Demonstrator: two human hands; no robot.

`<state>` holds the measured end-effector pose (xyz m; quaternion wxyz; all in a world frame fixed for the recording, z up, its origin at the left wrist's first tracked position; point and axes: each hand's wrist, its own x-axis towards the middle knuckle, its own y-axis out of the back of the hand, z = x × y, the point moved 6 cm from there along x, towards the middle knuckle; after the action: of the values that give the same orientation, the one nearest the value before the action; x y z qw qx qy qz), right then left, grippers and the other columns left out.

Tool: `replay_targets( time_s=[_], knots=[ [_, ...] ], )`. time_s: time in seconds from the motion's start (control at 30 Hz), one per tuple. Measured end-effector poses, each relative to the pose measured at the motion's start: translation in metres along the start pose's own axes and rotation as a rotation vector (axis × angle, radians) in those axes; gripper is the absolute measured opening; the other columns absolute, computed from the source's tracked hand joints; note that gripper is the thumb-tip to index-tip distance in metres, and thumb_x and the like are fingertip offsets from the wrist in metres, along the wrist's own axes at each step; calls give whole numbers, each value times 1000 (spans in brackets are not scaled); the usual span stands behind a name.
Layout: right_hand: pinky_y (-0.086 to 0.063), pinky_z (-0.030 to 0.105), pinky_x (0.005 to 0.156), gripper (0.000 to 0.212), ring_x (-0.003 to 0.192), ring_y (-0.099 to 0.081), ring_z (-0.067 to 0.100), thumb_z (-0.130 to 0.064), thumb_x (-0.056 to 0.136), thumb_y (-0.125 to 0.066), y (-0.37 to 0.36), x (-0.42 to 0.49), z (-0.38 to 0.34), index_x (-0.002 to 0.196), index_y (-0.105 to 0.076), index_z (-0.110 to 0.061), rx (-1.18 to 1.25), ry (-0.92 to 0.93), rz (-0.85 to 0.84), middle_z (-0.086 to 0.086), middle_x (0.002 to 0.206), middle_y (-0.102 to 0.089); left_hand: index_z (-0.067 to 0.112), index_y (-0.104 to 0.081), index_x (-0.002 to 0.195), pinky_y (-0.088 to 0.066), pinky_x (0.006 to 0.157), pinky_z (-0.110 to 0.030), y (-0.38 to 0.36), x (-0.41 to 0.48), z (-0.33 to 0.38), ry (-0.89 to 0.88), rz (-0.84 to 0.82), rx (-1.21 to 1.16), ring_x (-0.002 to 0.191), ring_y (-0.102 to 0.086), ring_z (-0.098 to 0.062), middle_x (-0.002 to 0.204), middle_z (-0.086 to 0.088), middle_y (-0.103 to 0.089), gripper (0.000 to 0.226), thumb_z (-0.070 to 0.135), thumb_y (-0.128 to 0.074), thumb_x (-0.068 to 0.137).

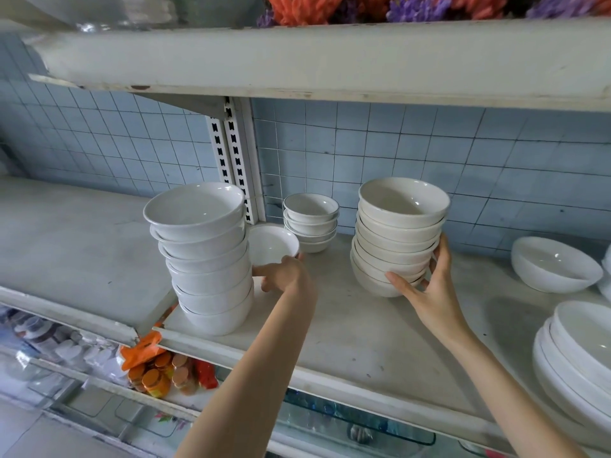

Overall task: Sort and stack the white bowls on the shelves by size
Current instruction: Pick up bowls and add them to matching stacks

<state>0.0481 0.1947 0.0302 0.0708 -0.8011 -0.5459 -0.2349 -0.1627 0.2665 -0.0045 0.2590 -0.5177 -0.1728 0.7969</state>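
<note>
Writing: the orange packet (142,350) and orange-lidded jars (155,380) on the level below are too blurred to read. Your left hand (284,276) holds a single small bowl (271,243) by its near rim, thumb on the rim, fingers below it. That bowl is tipped, mouth up and toward you. It sits between the white stack (211,269) and the small-bowl stack (310,223), partly hidden behind the white stack. Can't tell if its foot touches the shelf (363,342). Your right hand (429,285) is clamped on the cream stack (396,239): thumb across the front of the lowest bowls, fingers wrapped round the right side. That stack's long axis is near vertical, top leaning slightly right, all mouths up. Can't tell whether it rests on the shelf or is just off it. The white stack stands near the front edge, mouths up, top leaning a bit left. The small-bowl stack stands upright at the back by the blue tile wall (429,143), just right of the slotted upright (234,160). Right of the cream stack and well apart from it, a lone wide bowl (555,264) sits mouth up. Nearer you, shallow dishes (582,355) are piled at the frame edge. Orange and purple artificial flowers (330,8) sit on the level above.
</note>
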Motion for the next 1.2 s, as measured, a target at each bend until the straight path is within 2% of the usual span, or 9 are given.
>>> replay_targets(
  time_s=[0.1,0.2,0.37,0.5,0.6,0.83,0.97,1.1,1.2],
  knots=[
    [-32,48,112,95,136,-33,6,-54,63,-78,0,3,9,136,-17,-51,4,-7,-16,-13,149,-30,9,-20,148,-27,92,-31,-1,-4,7,-128,-32,226,133,-39,-33,152,-15,-29,60,39,-37,100],
    [-31,49,112,103,137,-31,8,-53,64,-78,0,4,19,144,-15,-35,6,-9,-20,-10,151,-28,16,-23,142,-30,83,-27,5,-4,3,-152,-4,398,84,-59,-28,136,-11,-51,53,44,-35,98],
    [-30,48,112,108,138,-31,10,-52,64,-78,-1,5,21,147,-12,-29,3,-24,-26,-8,152,-26,28,-20,142,-39,85,-24,16,-17,-1,-166,-108,387,88,-68,-29,143,-11,-33,52,8,-37,98],
    [-30,48,112,108,138,-31,8,-51,64,-78,0,4,21,146,-12,-30,-5,-30,-21,-9,152,-25,31,-18,145,-52,72,-28,22,-18,-6,-161,-303,447,52,-67,-15,142,-11,-32,65,-3,-37,93],
    [-32,47,112,105,136,-32,5,-51,63,-78,0,3,18,144,-13,-34,12,-22,-32,-12,150,-27,22,-20,146,-57,60,-21,31,-22,-10,-148,-460,538,61,-68,-17,141,-13,-35,65,-7,-36,90],
    [-33,45,111,95,135,-34,5,-48,63,-79,2,2,14,135,-17,-50,-15,-33,-37,-9,149,-30,7,-37,134,-60,67,-28,42,-31,4,-112,-690,749,68,-69,-15,117,-11,-47,48,-11,-36,90],
    [-30,44,113,104,136,-30,1,-48,65,-76,4,-2,15,146,-13,-32,-52,-45,-33,-10,152,-26,10,-45,121,-59,66,-29,50,-28,18,-134,-811,893,92,-62,-30,122,-16,-47,38,-10,-39,89],
    [-21,41,117,106,141,-16,2,-58,66,-70,5,-16,13,148,-11,-27,-183,-81,35,-15,152,-13,24,-52,108,-57,58,-25,57,-32,28,-97,-931,986,75,-68,-27,114,-14,-54,41,-11,-42,89],
    [-18,37,118,98,142,-16,7,-55,72,-66,7,-30,4,147,-14,-21,-238,-38,146,-8,150,-16,20,-44,130,-55,55,-23,59,-32,32,-89,-1014,1141,62,-67,-15,123,-15,-54,46,-7,-48,92]
  ],
)
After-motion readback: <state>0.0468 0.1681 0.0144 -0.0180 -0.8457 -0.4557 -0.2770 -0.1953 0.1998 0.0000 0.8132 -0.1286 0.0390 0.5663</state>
